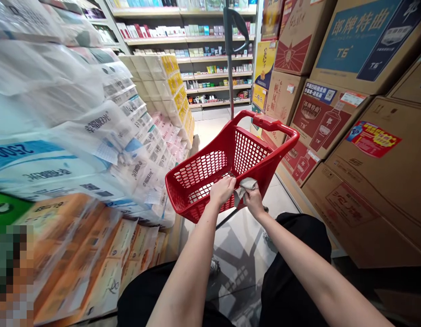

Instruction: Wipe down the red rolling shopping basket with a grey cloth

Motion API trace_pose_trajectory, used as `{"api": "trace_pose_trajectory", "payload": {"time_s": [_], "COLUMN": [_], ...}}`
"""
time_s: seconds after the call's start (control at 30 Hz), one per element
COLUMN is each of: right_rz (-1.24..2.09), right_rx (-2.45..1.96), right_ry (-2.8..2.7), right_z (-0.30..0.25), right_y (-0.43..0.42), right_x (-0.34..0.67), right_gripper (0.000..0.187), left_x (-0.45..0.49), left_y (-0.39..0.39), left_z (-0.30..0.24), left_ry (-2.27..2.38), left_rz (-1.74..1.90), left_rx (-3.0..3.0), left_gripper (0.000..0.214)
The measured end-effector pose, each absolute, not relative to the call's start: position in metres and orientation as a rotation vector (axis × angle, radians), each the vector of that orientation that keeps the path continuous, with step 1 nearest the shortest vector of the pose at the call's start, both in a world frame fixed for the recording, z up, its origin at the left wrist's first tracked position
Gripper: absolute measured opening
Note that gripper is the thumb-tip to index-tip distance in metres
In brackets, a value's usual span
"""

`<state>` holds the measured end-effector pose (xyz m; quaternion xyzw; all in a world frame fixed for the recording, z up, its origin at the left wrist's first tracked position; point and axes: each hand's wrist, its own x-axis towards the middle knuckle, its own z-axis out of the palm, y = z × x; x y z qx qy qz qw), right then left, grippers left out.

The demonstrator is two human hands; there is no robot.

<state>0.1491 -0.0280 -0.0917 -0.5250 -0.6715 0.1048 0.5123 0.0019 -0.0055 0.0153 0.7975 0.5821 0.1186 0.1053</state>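
Red plastic shopping basket sits in a shop aisle between tissue packs and cardboard boxes, left hand curled over its near rim, right hand pinching a grey cloth beside it.

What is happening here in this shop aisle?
A person holds a red basket in the aisle. The left hand grips its near rim, and the right hand holds a grey cloth against that rim. Wrapped tissue packs are stacked on the left, cardboard boxes on the right.
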Motion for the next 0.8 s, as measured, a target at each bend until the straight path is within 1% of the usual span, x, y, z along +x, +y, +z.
{"api": "trace_pose_trajectory", "payload": {"time_s": [0.1,0.2,0.27,0.37,0.5,0.67,0.8], "right_rz": [0.183,-0.002,-0.086,-0.139,-0.174,-0.234,-0.292], "right_rx": [-1.317,-1.415,-1.441,-1.462,-1.493,-1.539,-1.443], "right_ry": [-1.51,-1.263,-1.249,-1.316,-1.415,-1.674,-1.914], "right_z": [-0.079,-0.06,-0.049,-0.04,-0.048,-0.064,-0.06], "right_y": [-0.026,-0.017,-0.011,-0.007,-0.011,-0.026,-0.028], "right_x": [0.166,0.194,0.207,0.21,0.187,0.153,0.161], "right_gripper": [0.034,0.039,0.041,0.041,0.038,0.035,0.032], "left_x": [-0.002,-0.006,-0.007,-0.007,-0.006,-0.007,-0.008], "left_y": [-0.006,-0.008,-0.009,-0.011,-0.013,-0.015,-0.015], "left_z": [0.016,0.015,0.013,0.012,0.014,0.013,0.011], "left_ry": [1.728,1.718,1.711,1.718,1.703,1.69,1.7], "left_rz": [0.363,0.384,0.392,0.39,0.394,0.41,0.429], "left_rx": [2.334,2.356,2.37,2.36,2.342,2.322,2.302], "left_gripper": [0.054,0.055,0.056,0.056,0.056,0.058,0.061]}}
